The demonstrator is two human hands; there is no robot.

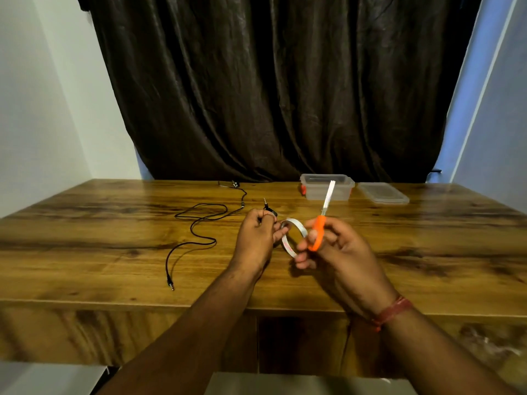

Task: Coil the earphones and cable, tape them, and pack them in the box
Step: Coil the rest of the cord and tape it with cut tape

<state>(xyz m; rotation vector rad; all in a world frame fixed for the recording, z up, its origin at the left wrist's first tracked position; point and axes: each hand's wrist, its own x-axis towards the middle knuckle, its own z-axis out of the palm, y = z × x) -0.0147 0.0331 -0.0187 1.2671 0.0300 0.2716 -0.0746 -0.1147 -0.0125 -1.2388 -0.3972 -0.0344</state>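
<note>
A black audio cable [199, 223] lies uncoiled in loose curves on the wooden table [114, 252], left of the hands, one plug end [170, 285] pointing toward the near edge and the other end running back toward a small metallic piece [234, 183] near the far edge; what that piece is cannot be told. The left hand [256, 238] is curled closed around a small dark bundle with a jack plug [266, 205] sticking up above the knuckles, its fingertips touching a roll of white tape [292, 236] that stands on edge between the two hands. The right hand [333, 246] grips orange-handled scissors [320, 223], fingers through the handle loops, blades pointing up and away and seemingly closed, with its lower fingers against the tape roll. A red thread band [392, 310] circles the right wrist. At the far edge sits a clear plastic box [328, 186], open, with its lid [383, 193] lying flat just to its right. A dark curtain [271, 81] hangs behind the table
</note>
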